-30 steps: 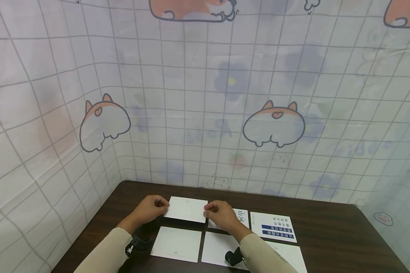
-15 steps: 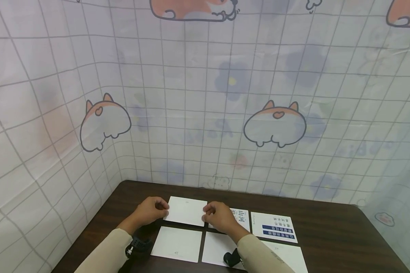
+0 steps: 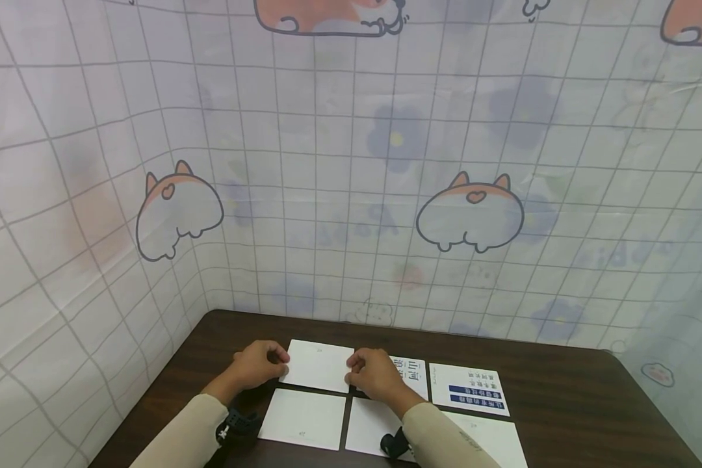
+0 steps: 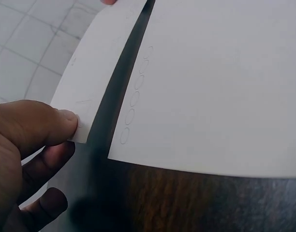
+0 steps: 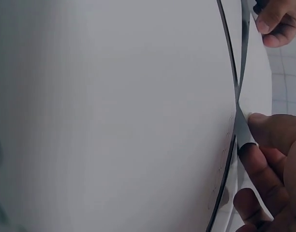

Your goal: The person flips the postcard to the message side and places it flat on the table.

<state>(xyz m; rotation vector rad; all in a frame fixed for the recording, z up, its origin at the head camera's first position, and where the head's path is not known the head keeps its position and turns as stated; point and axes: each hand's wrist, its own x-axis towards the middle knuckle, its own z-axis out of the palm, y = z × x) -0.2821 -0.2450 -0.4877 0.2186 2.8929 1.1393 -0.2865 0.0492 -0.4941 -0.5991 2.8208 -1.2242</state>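
Observation:
A white card (image 3: 318,366) at the back left is held between both hands. My left hand (image 3: 256,364) pinches its left edge; in the left wrist view the thumb (image 4: 58,123) lies on top of the card near a corner. My right hand (image 3: 377,376) pinches the right edge, with thumb and forefinger on either side of the card in the right wrist view. Partly behind the right hand lies a card with large blue characters (image 3: 411,370). Just in front of the held card lies another white card (image 3: 302,419), faintly marked near its front edge.
At the back right lies a card with two blue bars (image 3: 470,389). A white card (image 3: 370,426) in the front middle and one at front right (image 3: 491,439) are partly covered by the right arm. The dark wooden table (image 3: 585,403) meets a patterned curtain (image 3: 351,273).
Both hands and the white card have shifted slightly toward the front, and its front edge now lies closer to the card before it. The other cards stay in place.

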